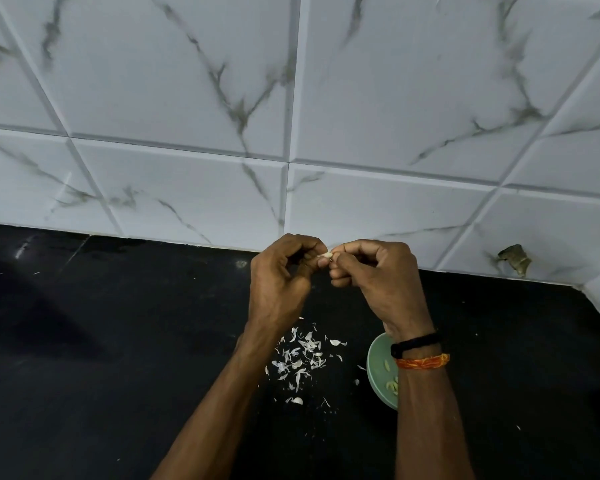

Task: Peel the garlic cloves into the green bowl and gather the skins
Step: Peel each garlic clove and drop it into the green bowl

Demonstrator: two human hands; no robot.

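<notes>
Both my hands are raised above the black counter, fingertips meeting. My left hand (281,275) and my right hand (378,275) pinch one small pale garlic clove (325,255) between them; most of the clove is hidden by fingers. Below the hands, a scatter of white garlic skins (300,362) lies on the counter. The green bowl (378,367) sits to the right of the skins, half covered by my right forearm, with a few peeled cloves (390,384) showing inside it.
The black counter (118,341) runs back to a white marble-patterned tile wall (291,98). A small metal fitting (515,259) sticks out of the wall low on the right. The wall turns a corner at the far right.
</notes>
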